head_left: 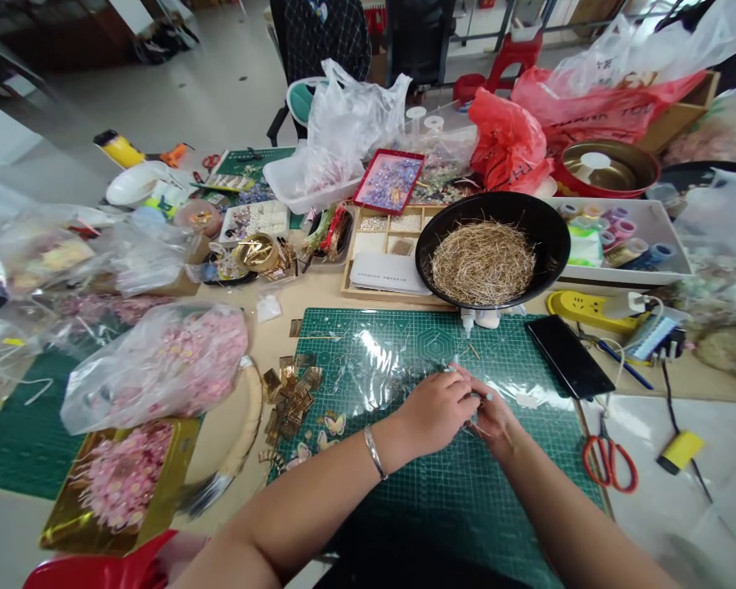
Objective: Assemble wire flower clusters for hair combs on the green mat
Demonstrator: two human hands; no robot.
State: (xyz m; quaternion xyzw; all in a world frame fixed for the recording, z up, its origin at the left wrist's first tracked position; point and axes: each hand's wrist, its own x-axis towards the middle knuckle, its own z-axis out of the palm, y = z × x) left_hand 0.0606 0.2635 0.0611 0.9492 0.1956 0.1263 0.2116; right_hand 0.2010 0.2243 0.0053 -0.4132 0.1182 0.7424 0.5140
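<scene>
We have both hands together over the green cutting mat point(454, 491), at about six o'clock on the desk point(319, 290). Our left hand point(438, 409) is curled with its fingers pinched toward the right hand point(494, 413), and the two meet over a small pale piece point(479, 398) that is too tiny and too covered to name; whether the right fingers are closed on it we cannot tell. A crinkled sheet of clear film point(380, 360) lies on the mat just beyond the hands, toward twelve o'clock. Gold filigree pieces point(291, 393) are heaped at nine o'clock from the hands, with a bag of pink flowers point(159, 364) farther out the same way. The black bowl of straw-coloured wire point(483, 262) sits at twelve o'clock, a dark phone point(567, 356) at two o'clock, and red-handled scissors point(610, 462) at three o'clock. We judge this to be fine assembly work, a small part being fixed between fingertips, which calls for a steady pinch and little movement.
</scene>
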